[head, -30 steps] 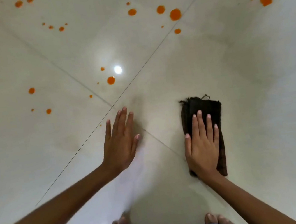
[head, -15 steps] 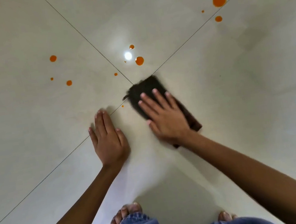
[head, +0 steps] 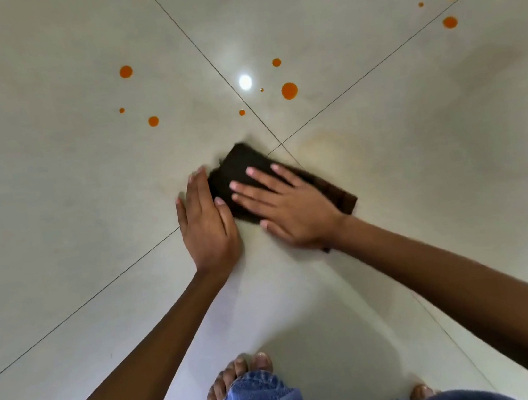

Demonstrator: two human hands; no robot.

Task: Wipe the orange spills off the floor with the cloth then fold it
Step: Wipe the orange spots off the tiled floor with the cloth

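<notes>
Soft even light; a lamp's glare spot (head: 245, 82) shone on the glossy floor (head: 54, 200) at twelve o'clock, cloth (head: 235, 173) edge motion-blurred, tile lines bowed.

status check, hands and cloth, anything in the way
Right hand flat on dark cloth. Left hand flat on floor beside it. Orange spills ahead, path clear.

No text, label, brand, number or sign can be read anywhere in the head view.
</notes>
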